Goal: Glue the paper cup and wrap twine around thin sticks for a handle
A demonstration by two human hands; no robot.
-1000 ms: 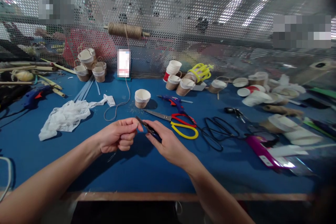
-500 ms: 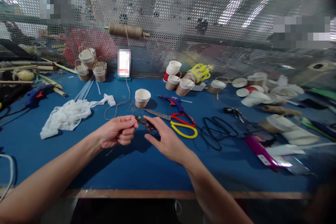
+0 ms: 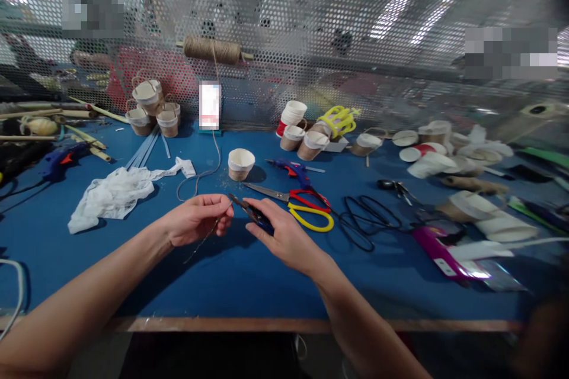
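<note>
My left hand (image 3: pixel 198 219) pinches a thin strand of twine (image 3: pixel 208 237) between thumb and index finger, and its loose end slants down below the hand. My right hand (image 3: pixel 282 231) is wrapped around dark pliers with blue handles (image 3: pixel 260 217). Their tips point left and come close to the pinched end; whether they touch the strand is hard to see. Just beyond both hands stands a small cup (image 3: pixel 240 164), cream on top and brown below. Scissors (image 3: pixel 306 207) with red and yellow handles lie beside my right hand.
Crumpled white gauze (image 3: pixel 113 195) lies to the left. A twine spool (image 3: pixel 212 50) hangs on the perforated screen, its line trailing down to the table. A blue glue gun (image 3: pixel 291 172), coiled black cord (image 3: pixel 371 222), a purple package (image 3: pixel 438 254) and several cups (image 3: pixel 149 93) surround the work area.
The fingers of my left hand have loosened a little, and more of the strand now shows beneath them. The pliers have shifted only slightly.
</note>
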